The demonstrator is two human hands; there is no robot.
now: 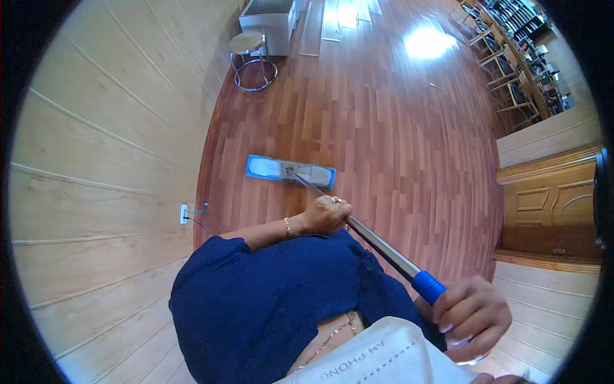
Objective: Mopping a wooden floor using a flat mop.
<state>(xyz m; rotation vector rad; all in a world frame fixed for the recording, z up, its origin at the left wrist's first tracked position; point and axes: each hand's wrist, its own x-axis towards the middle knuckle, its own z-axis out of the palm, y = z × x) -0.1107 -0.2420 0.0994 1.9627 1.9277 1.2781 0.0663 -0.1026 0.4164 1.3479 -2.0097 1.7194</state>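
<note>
A flat mop with a blue-edged head point(263, 168) lies on the wood-look floor, a short way in front of me. Its metal pole point(387, 249) slants back toward my right side and ends in a blue grip point(427, 287). My left hand point(326, 214), with a ring and a bracelet, is closed around the pole's lower part. Higher up, my right hand point(474, 315) wraps its fingers around the end of the blue grip. The pole is tilted.
Along the left runs a pale panelled wall point(109, 160) with a socket and cable point(184, 214). A round stool point(248, 48) stands by a white cabinet point(272, 35) ahead. At right are a wooden door point(543, 214) and, farther off, a long table with chairs point(517, 95).
</note>
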